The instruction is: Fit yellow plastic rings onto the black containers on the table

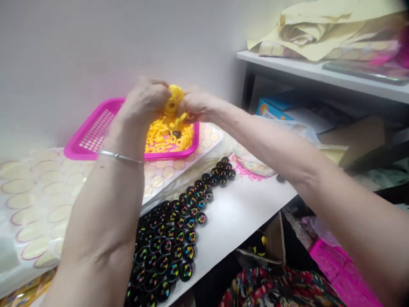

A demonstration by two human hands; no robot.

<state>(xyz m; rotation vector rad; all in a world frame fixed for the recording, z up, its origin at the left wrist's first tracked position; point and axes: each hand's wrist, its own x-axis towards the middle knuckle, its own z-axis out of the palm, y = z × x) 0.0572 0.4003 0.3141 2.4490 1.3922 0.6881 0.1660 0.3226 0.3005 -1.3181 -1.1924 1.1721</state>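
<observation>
Both hands are raised over a pink plastic basket (79,147) that holds many small yellow ring-shaped plastic pieces (155,138). My left hand (151,96), on a wrist with a silver bangle (119,157), is closed on a clump of yellow rings (172,104). From the other side, my right hand (198,104) grips the same clump with bent fingers. Several of these pieces hang just below the hands. A small dark piece (177,134) lies among the rings in the basket. My fingertips are partly hidden behind the yellow pieces.
Rows of small black round cups (179,221) with coloured bits inside cover part of the white table (230,213). Pink beads (246,170) lie farther back. Sheets with round stickers (41,196) spread left. A shelf (287,68) stands right; an open cardboard box (275,243) sits below the table edge.
</observation>
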